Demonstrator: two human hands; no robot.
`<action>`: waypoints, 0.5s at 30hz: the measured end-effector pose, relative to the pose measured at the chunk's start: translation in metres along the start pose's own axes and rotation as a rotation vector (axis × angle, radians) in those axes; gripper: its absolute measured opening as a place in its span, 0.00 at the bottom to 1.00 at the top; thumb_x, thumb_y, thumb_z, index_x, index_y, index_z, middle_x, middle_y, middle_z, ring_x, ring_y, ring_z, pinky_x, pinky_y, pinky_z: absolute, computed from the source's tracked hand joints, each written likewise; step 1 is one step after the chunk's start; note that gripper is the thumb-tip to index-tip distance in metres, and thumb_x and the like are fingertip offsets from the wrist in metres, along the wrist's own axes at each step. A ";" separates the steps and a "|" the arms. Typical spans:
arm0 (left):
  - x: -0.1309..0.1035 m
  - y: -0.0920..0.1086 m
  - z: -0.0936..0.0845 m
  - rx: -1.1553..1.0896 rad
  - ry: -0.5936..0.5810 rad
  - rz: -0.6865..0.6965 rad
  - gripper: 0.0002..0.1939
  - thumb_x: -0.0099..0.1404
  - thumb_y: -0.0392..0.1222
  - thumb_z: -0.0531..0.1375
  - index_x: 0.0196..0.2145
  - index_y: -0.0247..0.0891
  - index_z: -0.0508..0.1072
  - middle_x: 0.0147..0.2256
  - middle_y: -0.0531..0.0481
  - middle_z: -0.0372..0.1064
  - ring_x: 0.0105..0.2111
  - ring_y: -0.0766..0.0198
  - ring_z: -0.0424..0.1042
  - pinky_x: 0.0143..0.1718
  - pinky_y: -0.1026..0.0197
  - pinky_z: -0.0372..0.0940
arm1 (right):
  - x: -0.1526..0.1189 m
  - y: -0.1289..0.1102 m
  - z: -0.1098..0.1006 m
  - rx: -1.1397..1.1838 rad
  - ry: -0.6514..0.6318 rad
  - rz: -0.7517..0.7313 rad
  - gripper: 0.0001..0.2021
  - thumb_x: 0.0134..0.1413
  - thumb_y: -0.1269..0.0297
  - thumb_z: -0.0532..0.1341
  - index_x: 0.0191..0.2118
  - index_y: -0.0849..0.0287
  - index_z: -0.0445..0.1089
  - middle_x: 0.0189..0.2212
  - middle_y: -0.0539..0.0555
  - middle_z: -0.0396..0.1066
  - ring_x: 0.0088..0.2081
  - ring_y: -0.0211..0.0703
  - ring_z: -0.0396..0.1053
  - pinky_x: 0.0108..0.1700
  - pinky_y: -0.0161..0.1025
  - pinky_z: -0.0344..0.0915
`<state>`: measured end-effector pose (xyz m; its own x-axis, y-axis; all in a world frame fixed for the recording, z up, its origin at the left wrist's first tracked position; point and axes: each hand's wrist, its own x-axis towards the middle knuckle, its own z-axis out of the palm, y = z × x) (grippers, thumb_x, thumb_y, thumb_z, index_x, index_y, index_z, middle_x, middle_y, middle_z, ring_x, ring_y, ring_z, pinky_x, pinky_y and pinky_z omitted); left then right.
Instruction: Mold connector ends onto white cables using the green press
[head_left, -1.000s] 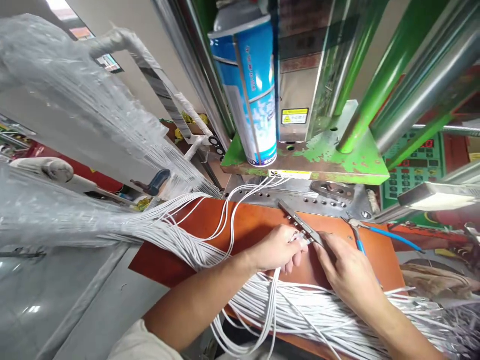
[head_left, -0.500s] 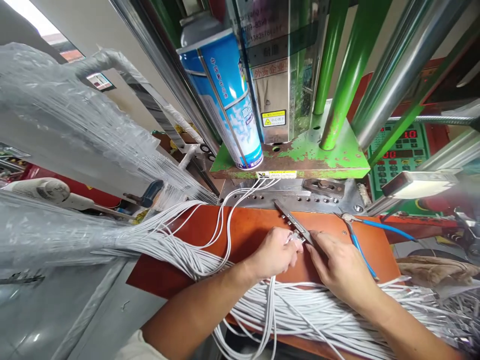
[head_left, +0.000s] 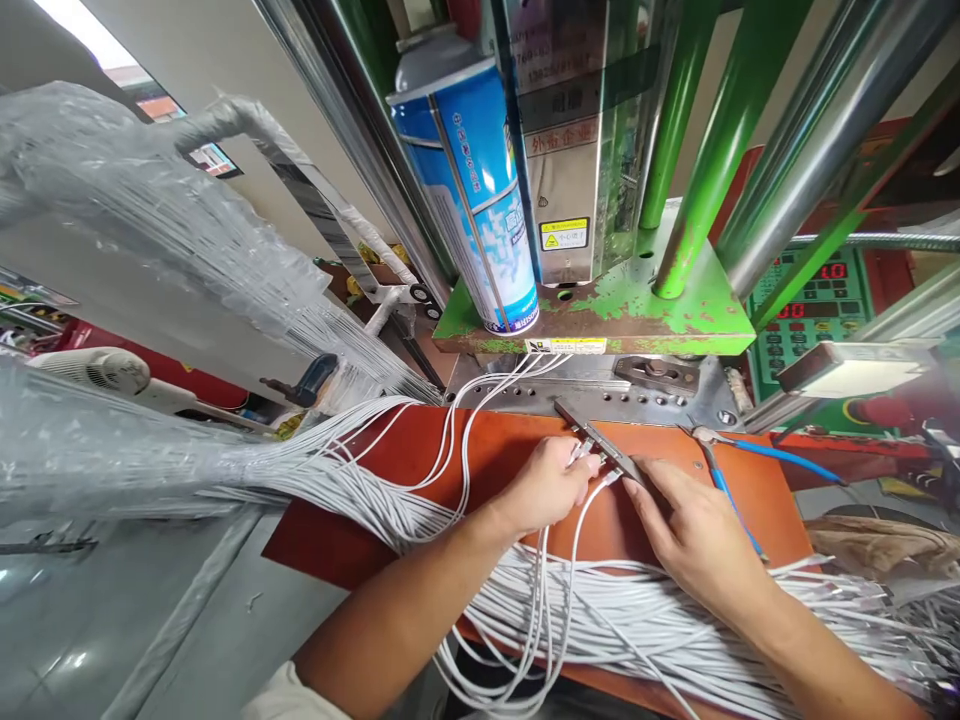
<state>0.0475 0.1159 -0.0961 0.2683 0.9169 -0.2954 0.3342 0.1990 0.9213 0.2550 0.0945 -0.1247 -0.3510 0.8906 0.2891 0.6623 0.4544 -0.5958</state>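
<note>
White cables [head_left: 525, 590], two hands and a slim metal bar [head_left: 598, 440] at the orange board [head_left: 510, 450].
The cables run along the board's near edge; over its middle, the left hand [head_left: 551, 482] pinches cable connectors [head_left: 612, 478] against the bar, whose near end the right hand [head_left: 686, 515] grips firmly; blue-handled pliers [head_left: 776, 457] lie across the board's right end; beyond its far edge, a spray can [head_left: 480, 200] stands on a green plate [head_left: 630, 322].

Factory workshop: green press [head_left: 637, 315], control panel [head_left: 829, 302].
</note>
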 end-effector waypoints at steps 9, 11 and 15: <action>0.000 -0.002 0.003 -0.114 -0.001 -0.023 0.16 0.72 0.47 0.54 0.28 0.38 0.63 0.18 0.58 0.59 0.17 0.73 0.54 0.24 0.68 0.53 | 0.000 0.000 -0.001 -0.045 0.048 -0.046 0.09 0.73 0.60 0.54 0.50 0.56 0.68 0.40 0.54 0.75 0.38 0.45 0.74 0.40 0.41 0.66; 0.001 -0.004 0.006 -0.129 0.024 0.000 0.16 0.72 0.47 0.54 0.28 0.38 0.63 0.18 0.58 0.59 0.18 0.72 0.56 0.25 0.68 0.55 | -0.001 0.000 0.000 -0.033 0.019 -0.083 0.09 0.73 0.61 0.53 0.50 0.57 0.68 0.38 0.53 0.74 0.36 0.45 0.73 0.39 0.41 0.66; 0.003 -0.007 0.007 -0.120 0.032 -0.030 0.15 0.72 0.50 0.55 0.31 0.38 0.64 0.19 0.57 0.62 0.17 0.71 0.58 0.22 0.66 0.54 | -0.002 0.000 0.000 -0.001 -0.021 -0.113 0.09 0.73 0.62 0.53 0.51 0.56 0.68 0.39 0.54 0.75 0.37 0.45 0.73 0.40 0.41 0.67</action>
<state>0.0520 0.1146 -0.1053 0.2305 0.9201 -0.3168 0.2301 0.2648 0.9365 0.2552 0.0930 -0.1250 -0.4373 0.8330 0.3390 0.6179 0.5522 -0.5597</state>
